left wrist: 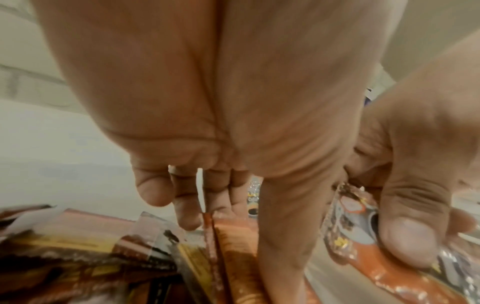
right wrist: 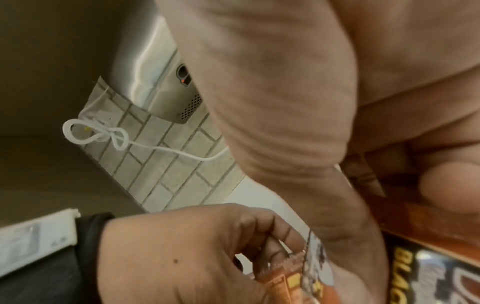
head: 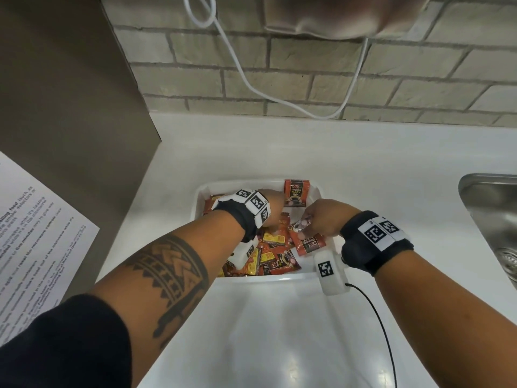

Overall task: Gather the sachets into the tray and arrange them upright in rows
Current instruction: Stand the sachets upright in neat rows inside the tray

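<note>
Your two forearms fill the near part of the head view, reaching over the white desk into the white tray. Your left hand is down among the sachets, which lie jumbled and flat across the tray floor; from here you cannot tell what its fingers are doing. Your right hand has its fingers curled and pinches a crumpled sachet just above the pile. One black-and-red sachet stands upright against the tray's far wall. A steel sink lies at the right edge, a printed sheet at the left, and a white cable loops across the brick wall.

From the left wrist, your left hand points its fingers down, nearly straight, tips touching the edge of an orange sachet standing on its edge. Your right hand beside it grips the crumpled sachet under the thumb.

From the right wrist, your right hand fills the frame, thumb pressed on that sachet. Your left hand is below, knuckles bent, fingertips at an orange sachet's top edge.
</note>
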Demonstrator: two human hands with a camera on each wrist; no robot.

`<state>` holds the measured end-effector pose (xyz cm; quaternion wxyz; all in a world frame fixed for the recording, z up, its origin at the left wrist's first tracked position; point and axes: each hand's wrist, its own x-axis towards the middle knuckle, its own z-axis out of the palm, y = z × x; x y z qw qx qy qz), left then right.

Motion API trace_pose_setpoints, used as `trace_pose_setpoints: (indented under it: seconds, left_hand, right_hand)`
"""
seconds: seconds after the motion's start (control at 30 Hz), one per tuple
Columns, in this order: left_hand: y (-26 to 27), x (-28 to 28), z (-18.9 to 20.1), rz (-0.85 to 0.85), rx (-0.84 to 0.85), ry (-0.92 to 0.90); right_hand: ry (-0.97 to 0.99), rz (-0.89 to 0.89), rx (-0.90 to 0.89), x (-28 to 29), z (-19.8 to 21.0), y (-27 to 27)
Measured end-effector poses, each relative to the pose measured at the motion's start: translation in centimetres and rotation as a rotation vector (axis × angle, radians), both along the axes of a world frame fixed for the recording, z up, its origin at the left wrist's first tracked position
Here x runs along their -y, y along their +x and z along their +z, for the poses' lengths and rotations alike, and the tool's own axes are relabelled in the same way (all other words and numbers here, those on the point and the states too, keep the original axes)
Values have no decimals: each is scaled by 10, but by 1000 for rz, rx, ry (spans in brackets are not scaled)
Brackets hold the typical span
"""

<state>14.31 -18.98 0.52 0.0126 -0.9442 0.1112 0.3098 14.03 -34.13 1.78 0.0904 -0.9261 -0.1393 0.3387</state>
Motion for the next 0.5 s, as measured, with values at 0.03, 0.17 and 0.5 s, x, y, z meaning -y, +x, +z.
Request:
trace_pose_setpoints:
  seconds: [0.03,0.17,0.5]
  left_hand:
    - [1,-3,0,-10,3,-19]
    - [2,-17,6,40,9,-168]
    - [7,-49,20,300,-28,-563]
  right_hand:
    - [10,-15,-7,0,0,0]
    - [130,-83,-36,-4,-5,1]
    - [745,-505,-189,-3,-3,-6]
